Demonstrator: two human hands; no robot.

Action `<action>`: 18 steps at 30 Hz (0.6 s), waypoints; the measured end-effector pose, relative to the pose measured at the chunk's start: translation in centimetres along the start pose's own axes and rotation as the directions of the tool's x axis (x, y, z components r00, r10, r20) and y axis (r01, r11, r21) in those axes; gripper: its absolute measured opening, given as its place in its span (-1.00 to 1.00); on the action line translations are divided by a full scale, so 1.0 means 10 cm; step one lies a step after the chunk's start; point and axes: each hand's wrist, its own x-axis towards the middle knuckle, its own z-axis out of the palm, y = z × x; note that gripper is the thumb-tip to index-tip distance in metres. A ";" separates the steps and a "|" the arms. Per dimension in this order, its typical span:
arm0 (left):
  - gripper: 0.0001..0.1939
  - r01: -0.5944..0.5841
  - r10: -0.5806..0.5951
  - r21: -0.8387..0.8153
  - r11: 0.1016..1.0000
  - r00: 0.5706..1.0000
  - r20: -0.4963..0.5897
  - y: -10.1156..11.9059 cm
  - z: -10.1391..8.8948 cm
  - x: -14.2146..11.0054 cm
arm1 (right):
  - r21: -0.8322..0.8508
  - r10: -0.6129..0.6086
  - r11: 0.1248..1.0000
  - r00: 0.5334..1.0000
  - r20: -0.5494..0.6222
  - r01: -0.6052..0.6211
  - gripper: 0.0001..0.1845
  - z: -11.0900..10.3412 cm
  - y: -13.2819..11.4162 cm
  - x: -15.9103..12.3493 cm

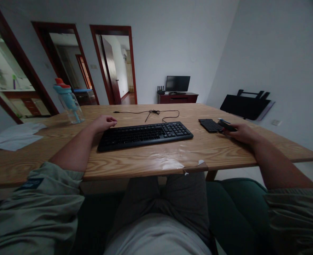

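Observation:
A black computer keyboard lies on the wooden table in front of me. My left hand rests by its far left corner, fingers loosely curled, with nothing seen in them. Over on the right, my right hand grips a dark, elongated flat object whose kind I cannot make out. Just left of that hand, a block of small black key-like pieces lies in rows on the tabletop. A small blue and white item shows behind the held object, partly hidden.
A black cable lies behind the keyboard. To the left stand a clear bottle with a red lid and crumpled white paper. The table's front edge has peeling tape. A folded black item leans beyond the right side.

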 end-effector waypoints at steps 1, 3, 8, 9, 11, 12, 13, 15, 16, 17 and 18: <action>-0.63 -0.002 0.002 -0.003 1.000 1.000 0.001 -0.01 0.00 0.00 | -0.011 0.013 1.000 1.000 0.019 -0.013 -0.45 0.00 -0.01 0.00; -0.63 -0.006 0.006 -0.007 1.000 1.000 0.004 -0.01 0.01 0.01 | -0.025 0.031 0.999 0.999 0.033 -0.031 -0.44 -0.01 -0.04 -0.01; -0.67 -0.003 0.003 0.004 1.000 1.000 0.005 0.03 -0.01 -0.02 | -0.041 0.029 0.999 0.999 0.026 -0.028 -0.45 -0.02 -0.09 -0.01; -0.67 -0.002 0.002 0.007 1.000 1.000 0.005 0.04 -0.01 -0.03 | -0.045 0.029 0.999 0.999 0.024 -0.028 -0.44 -0.02 -0.10 -0.01; -0.67 -0.006 0.006 0.007 1.000 1.000 0.001 0.05 -0.01 -0.04 | -0.051 0.031 0.998 0.999 0.025 -0.030 -0.45 -0.02 -0.11 -0.01; -0.68 -0.010 0.010 0.005 1.000 1.000 -0.003 0.05 -0.01 -0.04 | -0.051 0.032 0.998 0.999 0.027 -0.030 -0.46 -0.02 -0.11 -0.01; -0.67 -0.013 0.013 0.003 1.000 1.000 -0.009 0.06 -0.01 -0.05 | -0.049 0.028 0.998 0.999 0.030 -0.027 -0.47 -0.02 -0.11 -0.01; -0.67 -0.013 0.013 0.002 1.000 1.000 -0.019 0.07 -0.01 -0.06 | -0.049 0.026 0.998 0.999 0.029 -0.025 -0.48 -0.02 -0.10 0.00; -0.68 -0.010 0.010 0.002 1.000 1.000 -0.023 0.08 0.00 -0.07 | -0.051 0.027 0.998 0.999 0.026 -0.026 -0.47 -0.01 -0.10 0.00; -0.68 -0.006 0.006 0.003 1.000 1.000 -0.027 0.10 0.00 -0.08 | -0.051 0.029 0.998 0.999 0.024 -0.028 -0.47 -0.01 -0.09 0.00; -0.69 -0.001 0.001 0.003 1.000 1.000 -0.029 0.11 -0.01 -0.09 | -0.048 0.023 0.999 1.000 0.013 -0.022 -0.47 0.00 -0.07 0.01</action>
